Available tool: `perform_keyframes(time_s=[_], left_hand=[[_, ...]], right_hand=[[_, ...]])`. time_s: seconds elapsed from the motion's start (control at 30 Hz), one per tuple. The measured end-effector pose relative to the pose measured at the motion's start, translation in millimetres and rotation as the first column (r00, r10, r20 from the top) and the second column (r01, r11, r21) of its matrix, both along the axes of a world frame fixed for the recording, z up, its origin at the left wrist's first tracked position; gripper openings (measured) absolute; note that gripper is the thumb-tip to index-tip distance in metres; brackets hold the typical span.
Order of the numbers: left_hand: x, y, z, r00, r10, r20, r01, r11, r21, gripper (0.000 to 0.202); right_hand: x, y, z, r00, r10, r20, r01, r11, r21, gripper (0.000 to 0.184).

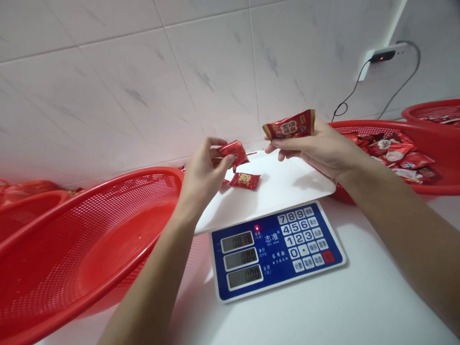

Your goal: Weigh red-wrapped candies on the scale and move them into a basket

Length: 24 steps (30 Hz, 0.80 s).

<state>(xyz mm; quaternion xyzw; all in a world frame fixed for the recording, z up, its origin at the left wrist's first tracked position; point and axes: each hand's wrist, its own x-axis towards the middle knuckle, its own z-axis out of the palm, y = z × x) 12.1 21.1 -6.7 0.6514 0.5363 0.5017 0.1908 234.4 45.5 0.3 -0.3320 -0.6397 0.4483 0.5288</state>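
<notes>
My left hand (203, 179) pinches a small red wrapped sweet (233, 153) between thumb and fingers, just above the white platform of a digital scale (280, 187). My right hand (316, 151) holds a larger red printed snack packet (289, 124) by its lower edge with the fingertips, higher up and to the right of the platform. A red wrapped sweet (245, 180) lies on the platform under my left hand. A small red corner of another wrapper (225, 182) shows beside it, partly hidden by my left hand.
The scale's blue keypad and display panel (276, 251) faces me on a white counter (287, 306). A large red mesh basket (89, 239) sits to the left, with another behind it. Red baskets (395, 163) holding many wrapped sweets stand right, below a tiled wall and a plugged-in charger (383, 56).
</notes>
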Motion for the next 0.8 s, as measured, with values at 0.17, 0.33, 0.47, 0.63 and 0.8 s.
perform_keyframes(time_s=[0.17, 0.33, 0.47, 0.63, 0.8], left_hand=[[-8.3, 2.6, 2.3, 0.996, 0.033, -0.078, -0.043, 0.991, -0.128, 0.025], [-8.9, -12.1, 16.8, 0.979, -0.003, -0.205, 0.010, 1.000, 0.029, 0.021], [7.8, -32.4, 24.9, 0.955, -0.272, -0.119, 0.278, 0.960, 0.036, 0.035], [18.7, -40.1, 25.9, 0.956, -0.247, -0.162, 0.263, 0.961, 0.086, 0.009], [11.4, -31.9, 26.1, 0.986, -0.105, -0.126, 0.124, 0.981, 0.149, 0.010]], right_hand=[[1.8, -4.3, 6.0, 0.993, 0.052, 0.106, -0.037, 0.990, -0.136, 0.013], [-3.6, -8.4, 9.1, 0.985, 0.045, 0.167, -0.024, 0.992, -0.126, 0.005], [-11.3, -17.4, 9.5, 0.943, 0.156, 0.295, -0.147, 0.988, -0.052, 0.012], [-19.8, -29.9, 13.2, 0.927, 0.270, 0.259, -0.261, 0.963, -0.067, 0.007], [6.8, -19.5, 19.5, 0.910, 0.073, 0.407, -0.061, 0.997, -0.041, 0.039]])
